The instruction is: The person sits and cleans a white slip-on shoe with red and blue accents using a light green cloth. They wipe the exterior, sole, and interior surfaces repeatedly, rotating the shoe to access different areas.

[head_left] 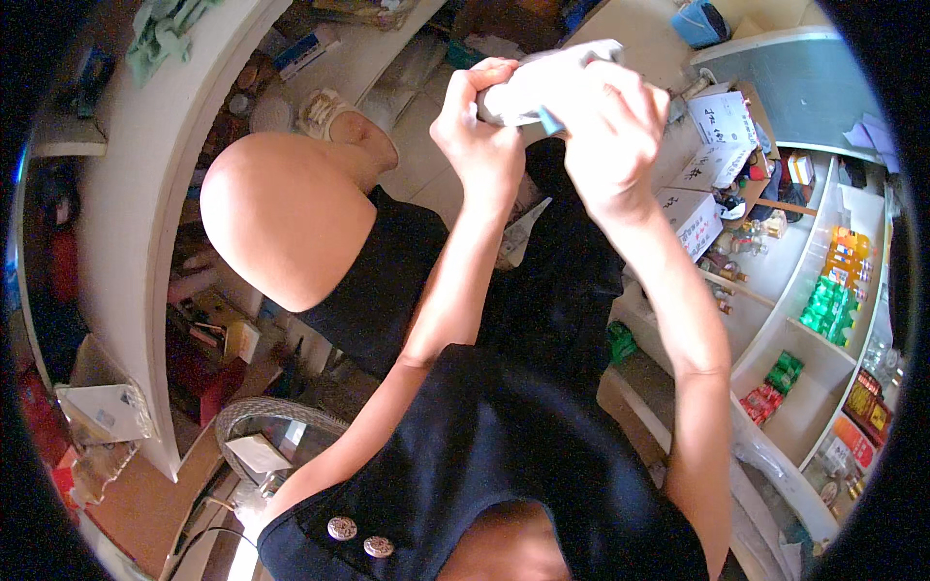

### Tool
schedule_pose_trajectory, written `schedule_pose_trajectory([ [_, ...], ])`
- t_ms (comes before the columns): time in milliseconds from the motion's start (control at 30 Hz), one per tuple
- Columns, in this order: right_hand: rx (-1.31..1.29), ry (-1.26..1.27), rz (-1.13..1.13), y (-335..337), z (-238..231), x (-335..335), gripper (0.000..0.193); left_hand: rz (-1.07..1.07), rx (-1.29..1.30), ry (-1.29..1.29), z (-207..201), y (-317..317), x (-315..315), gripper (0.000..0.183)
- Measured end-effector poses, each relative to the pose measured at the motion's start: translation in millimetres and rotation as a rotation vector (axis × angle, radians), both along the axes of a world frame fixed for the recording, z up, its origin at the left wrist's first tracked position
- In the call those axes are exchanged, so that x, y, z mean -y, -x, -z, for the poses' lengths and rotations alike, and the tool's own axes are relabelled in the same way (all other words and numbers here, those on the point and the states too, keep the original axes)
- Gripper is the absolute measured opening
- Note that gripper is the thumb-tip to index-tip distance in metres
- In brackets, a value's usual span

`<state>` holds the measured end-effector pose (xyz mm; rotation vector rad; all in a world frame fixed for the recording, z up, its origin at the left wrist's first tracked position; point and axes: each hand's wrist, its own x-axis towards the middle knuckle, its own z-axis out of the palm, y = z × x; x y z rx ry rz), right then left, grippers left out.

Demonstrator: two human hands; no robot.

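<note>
Both of my arms reach up toward the top middle of the view. Between my hands is a crumpled white cloth-like bundle [550, 85] with a small blue-green corner hanging below it. My left hand [477, 131] has its fingers curled round the bundle's left end. On the other side, my right hand [615, 131] is closed over its right end, with the knuckles facing up. Motion blurs the bundle, so its exact kind is unclear. My fingertips are partly hidden behind it.
White cartons [699, 174] stand beyond my right hand, with a blue bucket [699, 23] farther back. Right of me, white shelves [790, 387] hold orange bottles [850, 254] and green bottles [828, 308]. A white panel [136, 232] rises at left, near a wheel [281, 412].
</note>
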<state>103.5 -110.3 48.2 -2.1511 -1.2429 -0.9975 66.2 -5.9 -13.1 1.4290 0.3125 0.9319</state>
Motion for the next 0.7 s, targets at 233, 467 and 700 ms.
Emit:
schedule_pose_trajectory([
  [233,-0.084,-0.033,0.082,0.5,5.7,-5.3,0.016,-0.026,0.024,0.106,3.0,-3.1,-2.6,0.022],
  [467,-0.131,-0.16,0.194,-24.7,23.7,0.5,0.015,-0.062,-0.05,0.118,8.6,-1.8,2.4,0.022],
  [700,-0.228,-0.104,0.315,-37.3,46.1,10.8,0.009,-0.089,-0.188,0.261,13.6,2.5,2.2,0.019],
])
